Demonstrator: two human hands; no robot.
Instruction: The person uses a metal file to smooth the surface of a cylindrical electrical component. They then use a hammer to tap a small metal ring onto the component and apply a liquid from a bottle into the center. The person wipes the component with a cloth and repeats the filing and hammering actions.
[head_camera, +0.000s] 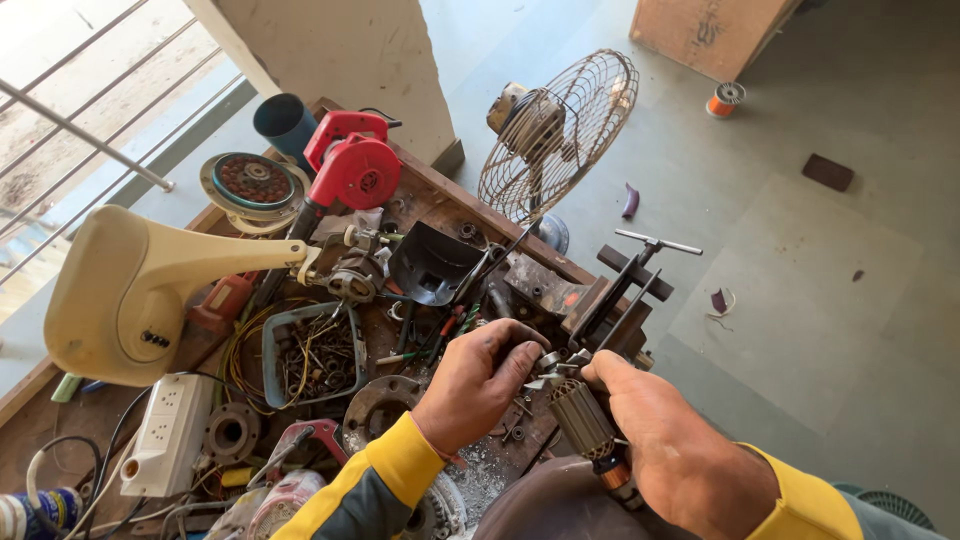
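My right hand (668, 450) grips a motor armature (583, 420), a ribbed grey-brown cylinder with a copper end, held tilted over the workbench. My left hand (478, 380) pinches the small metal part (552, 362) at the armature's top end, fingers closed on it. Both sleeves are yellow and grey. Just beyond the hands stands a bench vise (625, 295) with a bar handle.
The wooden workbench (440, 195) is crowded: a cream fan base (125, 290), a red blower (352, 165), a tray of screws and wire (315, 355), a white power strip (165, 432), a black scoop (430, 265). A wire fan guard (560, 130) stands behind. A copper wire spool (724, 99) lies on the floor.
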